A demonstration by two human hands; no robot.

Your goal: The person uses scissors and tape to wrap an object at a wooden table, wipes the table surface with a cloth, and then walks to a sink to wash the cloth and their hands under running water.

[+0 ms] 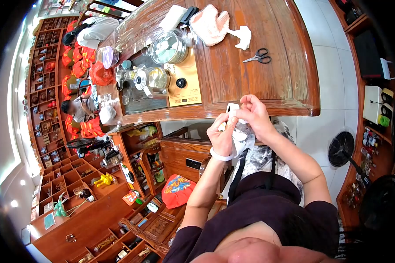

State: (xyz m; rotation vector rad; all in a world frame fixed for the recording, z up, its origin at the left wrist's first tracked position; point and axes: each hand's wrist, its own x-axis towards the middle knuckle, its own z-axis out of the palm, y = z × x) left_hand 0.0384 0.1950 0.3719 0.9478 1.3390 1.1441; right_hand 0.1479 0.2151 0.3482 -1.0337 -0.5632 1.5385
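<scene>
Small white item (pixel 233 106) just off the near edge of the wooden surface (pixel 289 65), mostly covered by fingers; exact type unclear. Left hand (pixel 221 139) pinches it from the 7 o'clock side, white bangle (pixel 222 155) at wrist. Right hand (pixel 255 117) bent in at 3 o'clock, fingers on the item too; firmness of grip can't be told. Crumpled white material (pixel 243 139) beneath, partly behind left hand, kind unreadable. From the hands: scissors (pixel 260 56) 12 to 1 o'clock, glass kettle (pixel 156 79) 10 o'clock, glass pot (pixel 170 47) about 11, contents blurred. Far-right shelves (pixel 368 105) fade into dark rim.
</scene>
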